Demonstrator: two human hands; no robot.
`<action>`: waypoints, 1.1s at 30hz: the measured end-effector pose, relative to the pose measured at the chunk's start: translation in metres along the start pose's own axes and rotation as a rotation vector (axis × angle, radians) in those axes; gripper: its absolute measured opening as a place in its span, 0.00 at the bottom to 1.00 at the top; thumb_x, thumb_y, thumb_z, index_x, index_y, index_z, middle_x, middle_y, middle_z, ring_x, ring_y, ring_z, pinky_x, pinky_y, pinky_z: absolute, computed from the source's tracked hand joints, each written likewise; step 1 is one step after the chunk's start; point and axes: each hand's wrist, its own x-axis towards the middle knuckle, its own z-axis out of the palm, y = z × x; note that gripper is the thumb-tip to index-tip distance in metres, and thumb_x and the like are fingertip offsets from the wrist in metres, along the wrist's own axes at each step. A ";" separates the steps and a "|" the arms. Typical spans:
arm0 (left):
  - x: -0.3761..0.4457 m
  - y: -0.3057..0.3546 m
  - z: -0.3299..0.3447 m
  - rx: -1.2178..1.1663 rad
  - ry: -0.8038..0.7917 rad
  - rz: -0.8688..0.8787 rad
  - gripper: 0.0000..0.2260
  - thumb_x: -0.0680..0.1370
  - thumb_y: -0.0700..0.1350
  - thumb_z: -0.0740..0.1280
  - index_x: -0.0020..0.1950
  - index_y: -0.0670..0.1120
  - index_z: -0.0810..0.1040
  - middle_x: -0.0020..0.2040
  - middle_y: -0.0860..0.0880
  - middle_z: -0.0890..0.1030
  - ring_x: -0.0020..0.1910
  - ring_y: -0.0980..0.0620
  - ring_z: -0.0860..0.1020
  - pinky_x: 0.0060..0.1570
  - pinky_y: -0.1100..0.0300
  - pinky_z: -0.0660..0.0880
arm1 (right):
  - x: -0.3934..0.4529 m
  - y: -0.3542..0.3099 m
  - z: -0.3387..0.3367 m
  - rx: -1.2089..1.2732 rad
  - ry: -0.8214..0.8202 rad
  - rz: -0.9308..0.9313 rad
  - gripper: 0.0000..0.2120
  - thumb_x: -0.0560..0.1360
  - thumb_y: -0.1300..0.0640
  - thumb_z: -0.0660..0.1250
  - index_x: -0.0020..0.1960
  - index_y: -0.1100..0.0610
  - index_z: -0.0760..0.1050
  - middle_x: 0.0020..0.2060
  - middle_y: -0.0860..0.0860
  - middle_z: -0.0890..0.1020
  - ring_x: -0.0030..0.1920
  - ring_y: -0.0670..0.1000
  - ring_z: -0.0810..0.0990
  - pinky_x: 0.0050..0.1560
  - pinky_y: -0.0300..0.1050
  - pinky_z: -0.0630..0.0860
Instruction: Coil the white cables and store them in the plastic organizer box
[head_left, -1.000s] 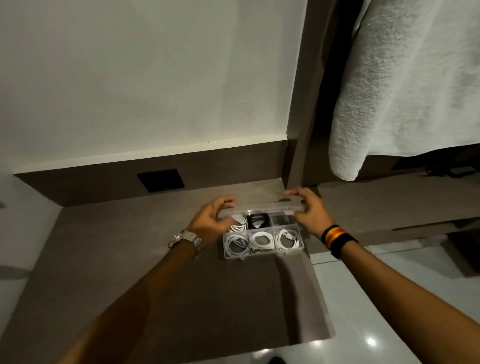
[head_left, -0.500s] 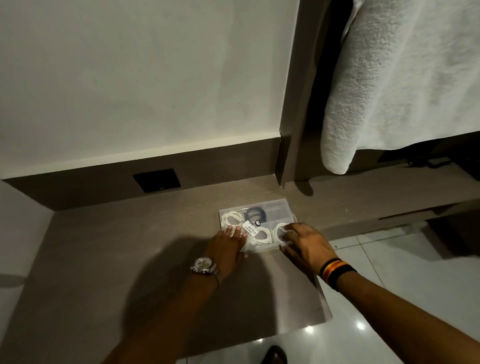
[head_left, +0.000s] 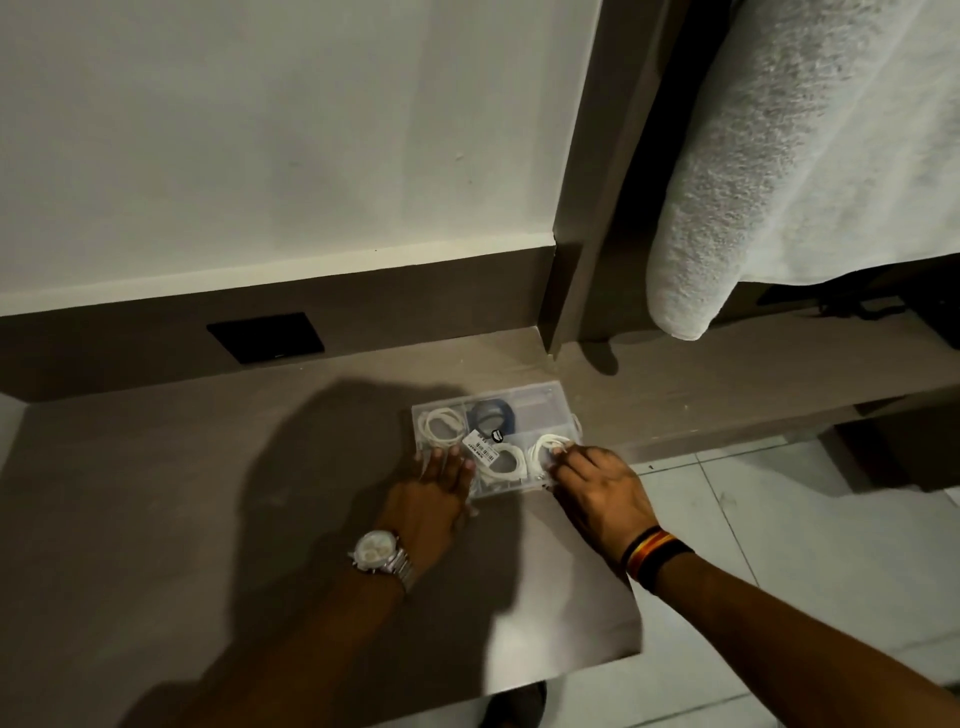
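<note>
The clear plastic organizer box (head_left: 540, 408) lies flat on the brown desk (head_left: 208, 493) with its lid down. Through the lid I see coiled white cables (head_left: 441, 426), a dark blue coil (head_left: 491, 413) and a white label (head_left: 480, 447). My left hand (head_left: 441, 480) rests with its fingers flat on the box's near left edge. My right hand (head_left: 597, 480) presses its fingertips on the near right corner of the lid, over another white coil (head_left: 545, 447). Neither hand holds anything.
A black socket plate (head_left: 265, 338) sits in the back panel. A brown post (head_left: 582, 208) rises behind the box. A white towel (head_left: 805, 156) hangs at the upper right over a low shelf (head_left: 727, 384). The desk ends at the right, above a white tiled floor (head_left: 805, 545).
One second ago both hands held the raised lid at the box's back. The lid has come down onto the box, and both hands moved to its near edge, pressing on it.
</note>
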 end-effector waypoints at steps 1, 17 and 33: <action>-0.003 -0.002 -0.004 -0.020 -0.002 0.005 0.27 0.73 0.57 0.58 0.62 0.42 0.82 0.62 0.39 0.82 0.59 0.36 0.82 0.56 0.43 0.80 | 0.000 0.000 -0.002 0.010 -0.016 0.001 0.16 0.78 0.52 0.68 0.64 0.55 0.80 0.58 0.54 0.85 0.55 0.57 0.82 0.59 0.51 0.79; 0.019 -0.006 -0.003 -0.004 0.024 -0.095 0.33 0.59 0.45 0.84 0.61 0.38 0.82 0.57 0.35 0.84 0.53 0.35 0.84 0.45 0.46 0.84 | 0.024 -0.004 -0.009 -0.081 -0.031 0.009 0.17 0.73 0.54 0.74 0.60 0.57 0.81 0.56 0.57 0.86 0.51 0.58 0.85 0.55 0.52 0.81; 0.065 -0.048 -0.043 -0.211 0.165 -0.179 0.33 0.80 0.54 0.57 0.81 0.42 0.51 0.82 0.41 0.54 0.80 0.38 0.55 0.78 0.42 0.51 | 0.092 -0.017 -0.007 0.065 -0.322 0.315 0.36 0.81 0.55 0.59 0.83 0.53 0.44 0.84 0.54 0.49 0.83 0.57 0.47 0.81 0.62 0.50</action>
